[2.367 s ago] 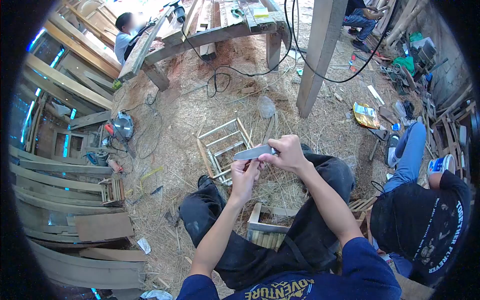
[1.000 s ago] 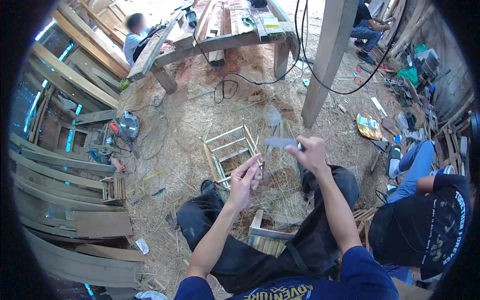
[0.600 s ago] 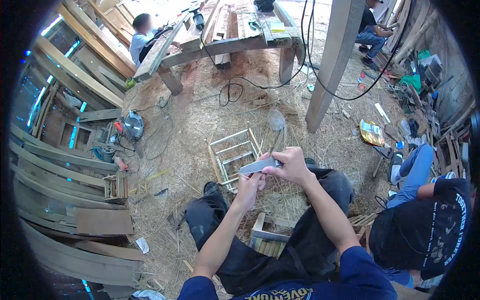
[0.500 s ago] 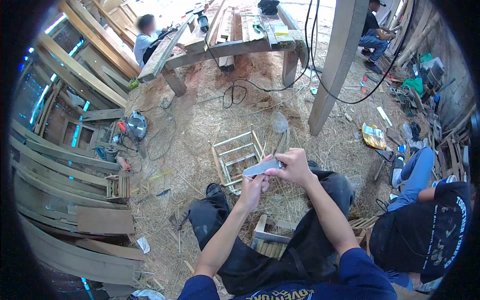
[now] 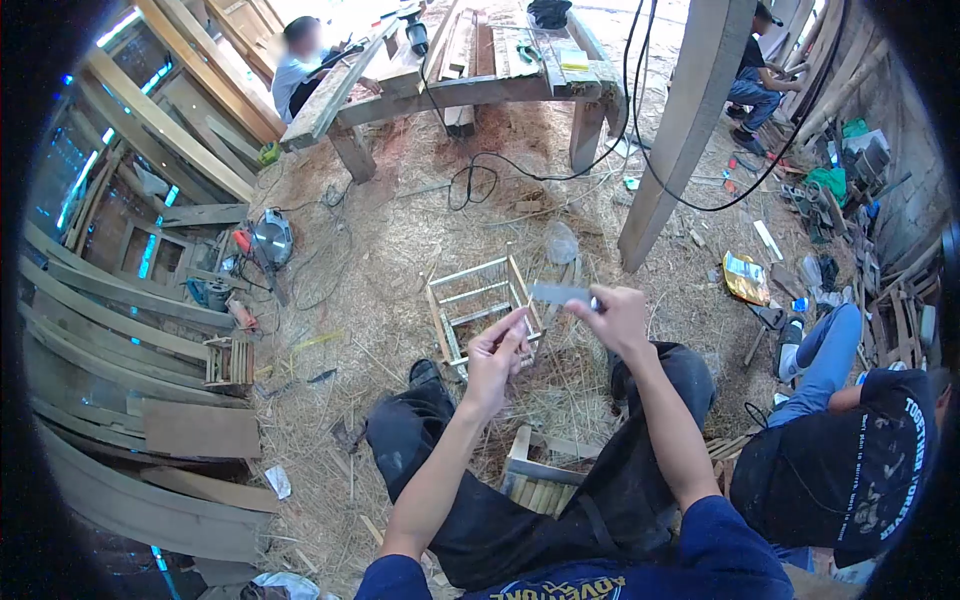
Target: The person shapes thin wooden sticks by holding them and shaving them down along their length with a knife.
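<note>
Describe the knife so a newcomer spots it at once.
Find the thick wooden post right of centre and follow it down to its foot. Just below, the wearer's right hand grips the knife, its blade pointing leftward. That flat grey blade sets it apart from the pale, barred wooden frame on the floor beyond.

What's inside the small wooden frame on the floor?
Through the frame: straw-littered floor. The left hand covers part of the near side; anything directly behind the hand can't be seen.
</note>
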Demonstrator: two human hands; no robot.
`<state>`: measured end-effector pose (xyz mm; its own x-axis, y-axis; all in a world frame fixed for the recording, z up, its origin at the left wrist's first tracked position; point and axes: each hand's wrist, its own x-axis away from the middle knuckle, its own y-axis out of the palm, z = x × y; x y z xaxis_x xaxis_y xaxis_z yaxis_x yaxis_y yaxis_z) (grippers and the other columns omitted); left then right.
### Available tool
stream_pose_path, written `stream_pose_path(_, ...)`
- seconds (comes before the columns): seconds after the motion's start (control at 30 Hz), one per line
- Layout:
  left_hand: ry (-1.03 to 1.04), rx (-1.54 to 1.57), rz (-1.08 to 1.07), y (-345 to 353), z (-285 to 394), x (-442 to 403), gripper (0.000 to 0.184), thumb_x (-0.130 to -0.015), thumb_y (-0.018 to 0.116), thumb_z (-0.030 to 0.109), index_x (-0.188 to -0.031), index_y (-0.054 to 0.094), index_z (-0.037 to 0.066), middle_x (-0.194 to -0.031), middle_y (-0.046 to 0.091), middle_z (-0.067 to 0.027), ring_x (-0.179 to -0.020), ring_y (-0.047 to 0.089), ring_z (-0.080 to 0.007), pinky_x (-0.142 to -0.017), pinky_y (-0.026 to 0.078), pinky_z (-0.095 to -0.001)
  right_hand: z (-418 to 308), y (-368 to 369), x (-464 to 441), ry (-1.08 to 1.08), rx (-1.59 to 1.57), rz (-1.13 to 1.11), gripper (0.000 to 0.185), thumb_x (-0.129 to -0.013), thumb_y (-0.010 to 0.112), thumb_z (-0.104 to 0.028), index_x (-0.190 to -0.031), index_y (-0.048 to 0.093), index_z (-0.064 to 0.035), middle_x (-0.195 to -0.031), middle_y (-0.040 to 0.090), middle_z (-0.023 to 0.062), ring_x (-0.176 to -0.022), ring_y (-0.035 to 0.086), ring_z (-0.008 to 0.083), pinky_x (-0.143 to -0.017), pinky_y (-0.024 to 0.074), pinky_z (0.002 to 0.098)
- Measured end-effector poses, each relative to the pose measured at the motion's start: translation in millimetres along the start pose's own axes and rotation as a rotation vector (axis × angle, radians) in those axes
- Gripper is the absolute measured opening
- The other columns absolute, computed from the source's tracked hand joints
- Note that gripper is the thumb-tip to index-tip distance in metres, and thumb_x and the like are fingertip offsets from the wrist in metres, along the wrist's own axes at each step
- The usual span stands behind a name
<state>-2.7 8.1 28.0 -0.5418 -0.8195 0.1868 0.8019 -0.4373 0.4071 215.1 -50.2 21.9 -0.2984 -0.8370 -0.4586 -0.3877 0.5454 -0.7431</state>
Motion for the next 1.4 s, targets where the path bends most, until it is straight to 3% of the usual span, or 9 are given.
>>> stream_pose_path(0.13,0.024,-0.008,-0.001,-6,-8,-3,0.033,-0.097,0.063,0.013,-0.129,0.064,0.005,-0.078,0.062,0.003,-0.055,0.04,0.001,-0.047,0.031,-0.0168,-20,9,10,-0.188,-0.083,-0.077,0.055,-0.077,0.072,-0.061,-0.071,0.068,-0.0061,-0.052,0.053,0.011,-0.051,0.059,0.0292,-0.052,0.0436,0.0418)
stream_pose_path(0.33,0.049,-0.008,-0.062,-3,-16,-2,0.037,-0.094,0.061,0.005,-0.131,0.063,0.004,-0.08,0.065,0.0051,-0.057,0.041,0.0028,-0.048,0.03,-0.0171,-31,19,6,-0.243,-0.147,-0.087,0.054,-0.071,0.077,-0.059,-0.074,0.07,-0.0059,-0.053,0.056,0.0108,-0.05,0.059,0.0284,-0.05,0.0434,0.04)
stream_pose_path(0.43,0.066,-0.034,-0.035,3,-17,0,0.04,-0.093,0.056,-0.001,-0.133,0.06,0.001,-0.077,0.06,0.0045,-0.054,0.034,0.0008,-0.049,0.026,-0.0196,-30,18,4,-0.269,-0.173,-0.065,0.053,-0.07,0.078,-0.059,-0.074,0.071,-0.006,-0.053,0.056,0.0107,-0.05,0.058,0.0284,-0.05,0.0431,0.0398)
stream_pose_path(0.6,0.01,0.034,-0.081,6,-11,4,0.035,-0.096,0.06,0.007,-0.131,0.062,0.004,-0.078,0.063,0.0004,-0.054,0.038,0.0012,-0.047,0.027,-0.018,-20,16,0,-0.334,-0.183,-0.01,0.053,-0.07,0.078,-0.059,-0.072,0.07,-0.0063,-0.052,0.054,0.0096,-0.049,0.057,0.0278,-0.05,0.0425,0.0398)
stream_pose_path(0.8,-0.037,0.036,-0.06,4,-2,0,0.029,-0.098,0.061,0.011,-0.125,0.065,0.002,-0.076,0.062,-0.001,-0.051,0.036,0.0003,-0.046,0.026,-0.0181,3,6,-8,-0.189,-0.042,-0.002,0.057,-0.075,0.075,-0.06,-0.059,0.059,-0.0073,-0.048,0.051,0.0101,-0.046,0.057,0.0292,-0.048,0.0437,0.0398)
stream_pose_path(0.93,-0.062,0.016,-0.057,4,-10,-6,0.027,-0.097,0.062,0.013,-0.122,0.068,0.003,-0.075,0.061,-0.0011,-0.051,0.037,0.0,-0.046,0.027,-0.018,1,9,-3,-0.169,-0.066,-0.006,0.058,-0.076,0.073,-0.061,-0.058,0.059,-0.008,-0.046,0.05,0.0101,-0.045,0.057,0.0285,-0.047,0.0439,0.0393)
stream_pose_path(1.1,-0.021,-0.097,-0.113,10,-19,0,0.051,-0.083,0.047,-0.006,-0.13,0.064,0.003,-0.079,0.061,0.0049,-0.053,0.038,0.0016,-0.046,0.029,-0.0179,-18,19,8,-0.326,-0.167,-0.043,0.056,-0.073,0.073,-0.064,-0.061,0.062,-0.0104,-0.047,0.05,0.0096,-0.043,0.054,0.0273,-0.046,0.0402,0.0384)
stream_pose_path(1.3,-0.04,-0.048,-0.129,11,-25,-3,0.043,-0.088,0.052,-0.002,-0.13,0.064,0.003,-0.076,0.06,0.0042,-0.054,0.04,0.0015,-0.046,0.028,-0.018,-12,15,4,-0.353,-0.147,-0.025,0.057,-0.072,0.074,-0.064,-0.06,0.06,-0.0103,-0.048,0.051,0.0097,-0.045,0.056,0.0282,-0.046,0.0405,0.0387)
stream_pose_path(1.4,-0.083,0.049,-0.117,18,-16,1,0.034,-0.094,0.059,0.007,-0.127,0.065,0.003,-0.074,0.06,0.0031,-0.054,0.039,0.0013,-0.046,0.027,-0.0176,-2,9,4,-0.299,-0.083,0.013,0.059,-0.074,0.073,-0.065,-0.06,0.059,-0.0086,-0.049,0.052,0.0096,-0.046,0.056,0.0293,-0.047,0.0408,0.0395)
